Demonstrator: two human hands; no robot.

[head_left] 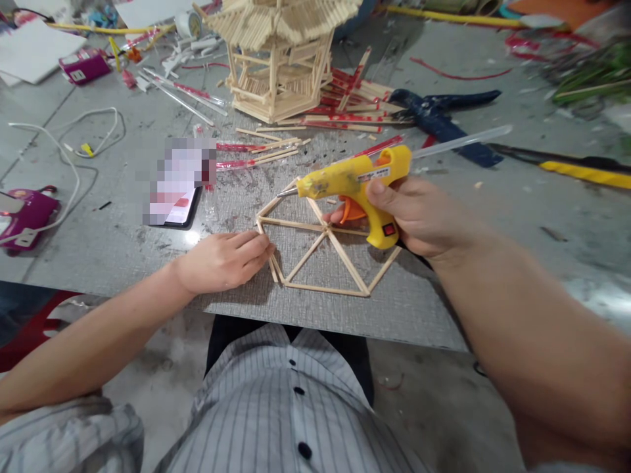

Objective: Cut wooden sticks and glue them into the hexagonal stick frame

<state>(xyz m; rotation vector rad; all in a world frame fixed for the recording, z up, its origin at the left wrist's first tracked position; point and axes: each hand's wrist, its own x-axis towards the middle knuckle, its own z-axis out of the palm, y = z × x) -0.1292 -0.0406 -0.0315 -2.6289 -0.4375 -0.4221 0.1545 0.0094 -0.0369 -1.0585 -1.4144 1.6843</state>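
Note:
A hexagonal frame of thin wooden sticks (325, 290) with spokes lies near the table's front edge. At its left corner my left hand (229, 261) has its fingers pressed together on a wooden stick (274, 268), whose end shows below the fingertips beside the frame's side. My right hand (419, 213) is wrapped round a yellow glue gun (340, 176) with an orange trigger, held above the frame. The metal nozzle points left, over the frame's upper left side. A clear glue stick (463, 141) sticks out of the gun's back.
Behind the frame stands a wooden stick pavilion (276, 66), with loose sticks (340, 121) beside it. A phone (180, 187) lies to the left. Dark blue pliers (446, 118) and a yellow-handled tool (582, 174) lie to the right. A white cable (76, 171) curls at the left.

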